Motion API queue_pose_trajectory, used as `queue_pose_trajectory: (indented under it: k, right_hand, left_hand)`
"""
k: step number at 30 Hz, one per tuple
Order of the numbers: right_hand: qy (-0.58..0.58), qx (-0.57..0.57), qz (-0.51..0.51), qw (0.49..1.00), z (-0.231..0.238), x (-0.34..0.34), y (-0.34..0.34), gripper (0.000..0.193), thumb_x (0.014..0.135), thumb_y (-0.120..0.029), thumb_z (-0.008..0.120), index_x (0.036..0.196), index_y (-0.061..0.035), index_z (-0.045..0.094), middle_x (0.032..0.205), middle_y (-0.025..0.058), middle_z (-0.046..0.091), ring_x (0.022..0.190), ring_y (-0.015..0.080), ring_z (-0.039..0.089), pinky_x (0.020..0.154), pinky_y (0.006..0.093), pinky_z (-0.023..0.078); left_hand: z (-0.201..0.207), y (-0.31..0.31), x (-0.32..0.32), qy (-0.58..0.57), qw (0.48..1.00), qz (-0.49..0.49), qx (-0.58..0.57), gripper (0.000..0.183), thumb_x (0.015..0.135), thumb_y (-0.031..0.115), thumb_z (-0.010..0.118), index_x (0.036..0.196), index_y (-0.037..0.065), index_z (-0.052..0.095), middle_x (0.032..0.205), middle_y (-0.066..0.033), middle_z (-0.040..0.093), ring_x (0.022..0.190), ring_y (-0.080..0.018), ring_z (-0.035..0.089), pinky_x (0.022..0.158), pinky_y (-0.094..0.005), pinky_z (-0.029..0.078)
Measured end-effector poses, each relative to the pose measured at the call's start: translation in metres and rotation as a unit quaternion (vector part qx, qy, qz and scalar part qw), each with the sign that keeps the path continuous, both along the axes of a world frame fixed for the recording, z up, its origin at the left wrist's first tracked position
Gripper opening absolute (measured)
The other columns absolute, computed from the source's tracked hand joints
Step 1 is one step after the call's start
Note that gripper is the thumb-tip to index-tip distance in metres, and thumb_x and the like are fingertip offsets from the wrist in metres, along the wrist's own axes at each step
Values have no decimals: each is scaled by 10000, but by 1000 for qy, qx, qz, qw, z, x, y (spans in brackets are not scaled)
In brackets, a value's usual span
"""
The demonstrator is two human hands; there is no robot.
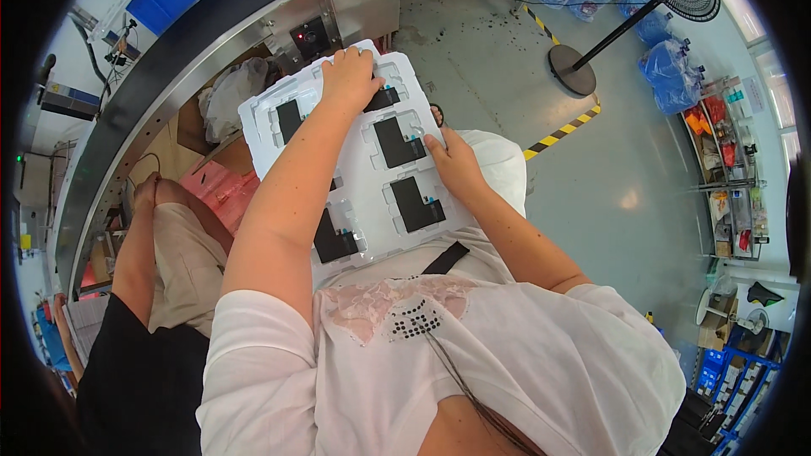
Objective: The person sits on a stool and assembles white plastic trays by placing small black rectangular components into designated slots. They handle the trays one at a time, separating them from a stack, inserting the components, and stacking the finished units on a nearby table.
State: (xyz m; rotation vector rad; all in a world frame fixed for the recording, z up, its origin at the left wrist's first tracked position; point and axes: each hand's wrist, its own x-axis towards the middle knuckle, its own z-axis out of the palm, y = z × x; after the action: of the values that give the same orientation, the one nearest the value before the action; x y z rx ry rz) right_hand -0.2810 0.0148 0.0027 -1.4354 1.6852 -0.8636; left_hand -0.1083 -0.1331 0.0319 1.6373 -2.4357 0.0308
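A white moulded plastic tray (359, 169) lies tilted across my lap. Several black L-shaped flat parts, which look like battery packs with small blue tabs, sit in its recesses; one black part (399, 143) is near the right edge and another (417, 205) lies closer to me. At the far end, my left hand (348, 80) bends its fingers and thumb over a black part (383, 100), covering some of it. My right hand (456, 162) grips the tray's right edge, thumb on top, with the other fingers mostly hidden.
A metal conveyor frame (363, 4) stands just beyond the tray. Beside me on the left sits another person (160, 245). A black standing fan (573, 70) rises from the floor at the far right, near yellow-and-black tape (562, 131). Stocked shelves (726, 169) line the right wall.
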Motion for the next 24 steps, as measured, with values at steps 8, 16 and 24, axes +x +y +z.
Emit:
queue_pose_trajectory:
  k: [8, 16, 24]
  right_hand:
    - [-67, -29, -40, 997, -6, -4, -3, 482, 834, -244, 653, 1160, 80, 507, 1111, 239, 567, 979, 302, 586, 831, 356, 459]
    - [-101, 121, -18, 987, 12, -6, -17, 578, 661, -292, 802, 1036, 76, 561, 950, 185, 644, 853, 242, 633, 752, 334, 496]
    - [-168, 37, -23, 985, 42, 7, -4, 424, 767, -243, 735, 989, 47, 520, 897, 129, 622, 799, 169, 610, 691, 289, 495]
  left_hand:
    - [0, 70, 31, 151, 982, -27, -110, 467, 814, 277, 661, 1206, 58, 534, 1280, -175, 469, 1214, -355, 415, 1013, -463, 309]
    - [8, 192, 104, 250, 955, 156, -30, 555, 820, 254, 677, 1283, 33, 464, 1358, -228, 364, 1254, -368, 373, 1033, -425, 313]
    - [-30, 255, 108, 492, 834, 214, 124, 630, 841, 136, 648, 1347, -77, 339, 1225, -167, 513, 1127, -224, 482, 994, -318, 343]
